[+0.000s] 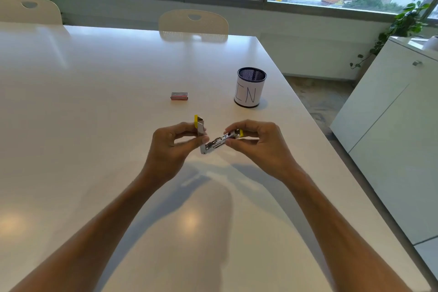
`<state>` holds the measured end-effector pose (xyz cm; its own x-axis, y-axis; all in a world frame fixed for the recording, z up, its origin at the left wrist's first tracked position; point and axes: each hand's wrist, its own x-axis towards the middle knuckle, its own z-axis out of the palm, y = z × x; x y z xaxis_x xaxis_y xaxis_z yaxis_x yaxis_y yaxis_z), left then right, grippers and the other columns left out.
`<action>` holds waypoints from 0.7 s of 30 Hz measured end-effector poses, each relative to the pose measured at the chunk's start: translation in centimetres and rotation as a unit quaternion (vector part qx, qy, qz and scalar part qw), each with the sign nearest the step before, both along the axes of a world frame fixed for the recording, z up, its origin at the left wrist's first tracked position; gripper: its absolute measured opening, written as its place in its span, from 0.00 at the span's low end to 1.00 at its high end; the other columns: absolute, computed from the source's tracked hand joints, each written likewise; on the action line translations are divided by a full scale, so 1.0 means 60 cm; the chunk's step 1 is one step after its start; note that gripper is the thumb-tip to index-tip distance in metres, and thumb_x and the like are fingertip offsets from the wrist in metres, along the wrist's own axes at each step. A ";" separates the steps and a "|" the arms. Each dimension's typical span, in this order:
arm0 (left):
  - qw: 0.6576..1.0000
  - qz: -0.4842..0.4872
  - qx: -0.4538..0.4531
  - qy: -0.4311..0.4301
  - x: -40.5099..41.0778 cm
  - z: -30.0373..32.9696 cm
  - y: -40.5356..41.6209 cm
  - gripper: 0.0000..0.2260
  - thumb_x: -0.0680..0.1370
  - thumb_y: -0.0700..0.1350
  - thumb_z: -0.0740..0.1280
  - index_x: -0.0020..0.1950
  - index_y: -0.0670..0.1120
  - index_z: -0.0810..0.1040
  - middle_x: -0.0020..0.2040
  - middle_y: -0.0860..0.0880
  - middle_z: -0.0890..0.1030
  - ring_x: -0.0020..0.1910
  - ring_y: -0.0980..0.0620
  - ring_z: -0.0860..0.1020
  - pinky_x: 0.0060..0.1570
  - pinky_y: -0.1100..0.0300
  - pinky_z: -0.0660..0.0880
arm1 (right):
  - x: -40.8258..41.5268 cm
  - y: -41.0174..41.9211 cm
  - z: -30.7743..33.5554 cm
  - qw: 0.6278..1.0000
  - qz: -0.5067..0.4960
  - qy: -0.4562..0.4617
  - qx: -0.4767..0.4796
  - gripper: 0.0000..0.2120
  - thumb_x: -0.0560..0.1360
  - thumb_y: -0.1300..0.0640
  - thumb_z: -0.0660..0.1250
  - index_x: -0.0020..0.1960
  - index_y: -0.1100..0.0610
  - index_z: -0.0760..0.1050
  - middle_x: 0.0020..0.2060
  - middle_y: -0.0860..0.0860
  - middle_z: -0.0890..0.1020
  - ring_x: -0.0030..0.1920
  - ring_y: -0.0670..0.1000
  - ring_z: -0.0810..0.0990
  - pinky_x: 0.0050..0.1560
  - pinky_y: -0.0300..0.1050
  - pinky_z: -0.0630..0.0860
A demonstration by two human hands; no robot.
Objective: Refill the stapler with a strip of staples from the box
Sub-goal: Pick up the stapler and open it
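A small metal stapler (214,143) with yellow trim is held above the white table (94,102), opened up. Its top cover (200,125) stands upright, pinched in my left hand (173,144). My right hand (256,142) grips the other end of the stapler's base, whose staple channel faces up between the hands. A small red staple box (179,96) lies on the table beyond the hands, apart from both. I cannot tell whether a staple strip lies in the channel.
A mesh pen cup (248,87) with a paper label stands to the right of the box, near the table's right edge. Two chairs (193,22) stand at the far side. A white cabinet (391,125) is to the right.
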<state>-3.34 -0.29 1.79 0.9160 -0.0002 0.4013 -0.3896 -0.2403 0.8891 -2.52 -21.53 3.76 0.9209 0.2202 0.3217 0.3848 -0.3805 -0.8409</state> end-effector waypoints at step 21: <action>0.974 -0.071 0.188 0.104 0.025 -0.041 0.082 0.10 0.64 0.52 0.79 0.42 0.51 0.86 0.40 0.48 0.85 0.44 0.45 0.82 0.49 0.51 0.76 | 0.006 -0.049 -0.067 0.970 -0.005 -0.023 -0.240 0.06 0.74 0.49 0.72 0.50 0.47 0.84 0.46 0.42 0.85 0.45 0.46 0.80 0.50 0.51 0.77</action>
